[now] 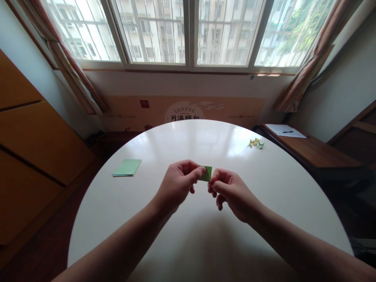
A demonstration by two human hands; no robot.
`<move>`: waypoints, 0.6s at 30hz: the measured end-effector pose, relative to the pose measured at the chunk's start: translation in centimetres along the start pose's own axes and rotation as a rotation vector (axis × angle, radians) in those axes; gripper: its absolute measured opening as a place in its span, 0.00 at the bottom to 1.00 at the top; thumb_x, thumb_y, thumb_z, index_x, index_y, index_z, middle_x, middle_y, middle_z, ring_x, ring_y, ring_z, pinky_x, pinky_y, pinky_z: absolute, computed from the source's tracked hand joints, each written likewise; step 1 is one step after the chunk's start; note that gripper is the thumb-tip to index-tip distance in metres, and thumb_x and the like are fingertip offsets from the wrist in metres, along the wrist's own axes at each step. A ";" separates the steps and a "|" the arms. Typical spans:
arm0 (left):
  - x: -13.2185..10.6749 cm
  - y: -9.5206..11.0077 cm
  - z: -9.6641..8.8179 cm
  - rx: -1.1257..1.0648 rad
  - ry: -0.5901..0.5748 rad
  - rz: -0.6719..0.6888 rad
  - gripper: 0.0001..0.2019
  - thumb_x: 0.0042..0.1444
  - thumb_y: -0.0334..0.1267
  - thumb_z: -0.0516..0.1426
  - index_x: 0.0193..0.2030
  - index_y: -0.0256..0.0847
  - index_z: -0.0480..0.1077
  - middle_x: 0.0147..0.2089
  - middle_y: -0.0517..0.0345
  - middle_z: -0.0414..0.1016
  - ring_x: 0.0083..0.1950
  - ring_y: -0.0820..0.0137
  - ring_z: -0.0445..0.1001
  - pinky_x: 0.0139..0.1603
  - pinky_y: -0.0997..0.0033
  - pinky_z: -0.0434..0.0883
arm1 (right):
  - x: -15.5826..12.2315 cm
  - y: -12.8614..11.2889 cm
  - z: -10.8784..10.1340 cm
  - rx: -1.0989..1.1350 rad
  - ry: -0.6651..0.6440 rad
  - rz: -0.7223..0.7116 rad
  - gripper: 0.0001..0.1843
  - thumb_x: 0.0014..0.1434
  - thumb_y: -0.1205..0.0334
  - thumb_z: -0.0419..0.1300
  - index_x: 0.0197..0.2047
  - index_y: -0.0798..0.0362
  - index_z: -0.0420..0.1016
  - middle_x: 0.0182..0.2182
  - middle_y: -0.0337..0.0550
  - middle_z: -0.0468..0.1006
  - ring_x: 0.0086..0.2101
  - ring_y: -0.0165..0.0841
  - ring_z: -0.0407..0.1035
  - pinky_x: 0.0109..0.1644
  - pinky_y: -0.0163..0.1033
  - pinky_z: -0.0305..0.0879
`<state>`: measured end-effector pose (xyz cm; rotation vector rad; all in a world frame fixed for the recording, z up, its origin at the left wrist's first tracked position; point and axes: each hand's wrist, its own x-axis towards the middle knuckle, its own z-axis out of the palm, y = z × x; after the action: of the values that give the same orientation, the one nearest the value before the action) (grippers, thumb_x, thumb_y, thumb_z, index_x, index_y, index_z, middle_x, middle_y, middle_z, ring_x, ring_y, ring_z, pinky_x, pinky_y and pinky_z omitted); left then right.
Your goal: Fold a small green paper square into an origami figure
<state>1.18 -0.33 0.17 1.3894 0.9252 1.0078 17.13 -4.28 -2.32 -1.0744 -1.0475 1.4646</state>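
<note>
Left hand (pixel 179 184) is gripping the paper (pixel 208 175), right hand (pixel 230 189) pinching its corner. Steady support should be keeping edges aligned.

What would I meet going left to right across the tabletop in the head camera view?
Green-topped paper stack, left hand, small green paper, right hand, cluster of little yellow and green pieces.

There is one white table (pixel 102 219). Above it are one left hand (pixel 178 182), one right hand (pixel 232 190) and one folded green paper (pixel 208 174); on its left side, one paper stack (pixel 127 167); on its far right, one cluster of folded pieces (pixel 255 143), too small to count. Beyond its far edge hang two curtains (pixel 70 70).
</note>
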 end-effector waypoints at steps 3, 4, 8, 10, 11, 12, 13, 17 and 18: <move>0.1 0.3 -0.3 -0.023 0.045 -0.007 0.12 0.49 0.42 0.67 0.27 0.34 0.73 0.22 0.62 0.69 0.22 0.77 0.63 0.19 0.79 0.63 | 0.1 -0.1 -0.1 -0.009 0.012 0.007 0.04 0.46 0.68 0.57 0.28 0.52 0.71 0.25 0.38 0.72 0.25 0.30 0.63 0.16 0.28 0.60; 0.1 0.5 -0.3 -0.025 0.046 -0.014 0.12 0.49 0.42 0.67 0.27 0.34 0.73 0.21 0.62 0.68 0.22 0.77 0.63 0.19 0.79 0.63 | 0.1 -0.1 -0.1 0.003 0.021 0.000 0.05 0.47 0.68 0.56 0.29 0.52 0.72 0.26 0.38 0.72 0.25 0.30 0.64 0.16 0.28 0.60; -0.1 0.7 -0.2 -0.028 0.030 -0.026 0.12 0.49 0.42 0.66 0.27 0.34 0.74 0.21 0.62 0.68 0.23 0.76 0.63 0.19 0.79 0.63 | 0.0 -0.3 -0.1 0.039 0.033 -0.079 0.06 0.51 0.64 0.58 0.33 0.51 0.74 0.29 0.39 0.73 0.28 0.32 0.66 0.17 0.29 0.62; -0.2 0.6 0.0 -0.027 0.023 -0.028 0.12 0.49 0.42 0.66 0.27 0.34 0.74 0.22 0.60 0.69 0.23 0.75 0.64 0.19 0.79 0.63 | -0.1 -0.3 0.0 0.006 0.019 -0.112 0.05 0.52 0.61 0.61 0.33 0.52 0.74 0.29 0.39 0.73 0.28 0.32 0.67 0.17 0.29 0.62; -0.2 0.5 0.0 -0.027 0.018 -0.032 0.12 0.49 0.43 0.66 0.27 0.34 0.74 0.23 0.60 0.70 0.24 0.75 0.64 0.20 0.78 0.63 | -0.1 -0.3 0.1 -0.019 0.016 -0.122 0.05 0.52 0.60 0.63 0.32 0.52 0.74 0.28 0.40 0.73 0.28 0.32 0.67 0.17 0.29 0.62; -0.2 0.5 0.1 -0.027 0.012 -0.035 0.12 0.50 0.43 0.65 0.28 0.34 0.74 0.23 0.59 0.71 0.24 0.74 0.65 0.20 0.78 0.63 | -0.1 -0.3 0.1 -0.041 0.015 -0.128 0.06 0.52 0.60 0.64 0.31 0.52 0.73 0.28 0.40 0.73 0.27 0.32 0.66 0.17 0.29 0.62; -0.2 0.4 0.1 -0.028 0.003 -0.038 0.12 0.50 0.43 0.65 0.28 0.35 0.74 0.23 0.59 0.71 0.25 0.74 0.65 0.20 0.78 0.64 | -0.1 -0.2 0.2 -0.056 0.018 -0.131 0.07 0.52 0.60 0.64 0.29 0.53 0.72 0.27 0.40 0.73 0.26 0.31 0.66 0.17 0.29 0.62; 0.1 0.1 -0.2 0.014 -0.049 -0.036 0.11 0.50 0.43 0.63 0.29 0.35 0.73 0.25 0.59 0.72 0.26 0.73 0.68 0.21 0.78 0.65 | 0.0 -0.1 0.2 -0.081 0.044 -0.138 0.08 0.52 0.60 0.65 0.26 0.52 0.70 0.22 0.37 0.71 0.23 0.30 0.65 0.17 0.29 0.61; 0.2 0.0 -0.3 0.039 -0.064 -0.031 0.11 0.50 0.42 0.63 0.29 0.35 0.73 0.25 0.59 0.72 0.26 0.73 0.68 0.22 0.77 0.66 | 0.0 -0.1 0.2 -0.088 0.050 -0.141 0.09 0.52 0.60 0.65 0.26 0.53 0.70 0.21 0.36 0.70 0.23 0.30 0.65 0.16 0.29 0.61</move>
<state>0.97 -0.03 0.19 1.4281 0.9202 0.9210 16.93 -4.25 -2.12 -1.0713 -1.1380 1.2830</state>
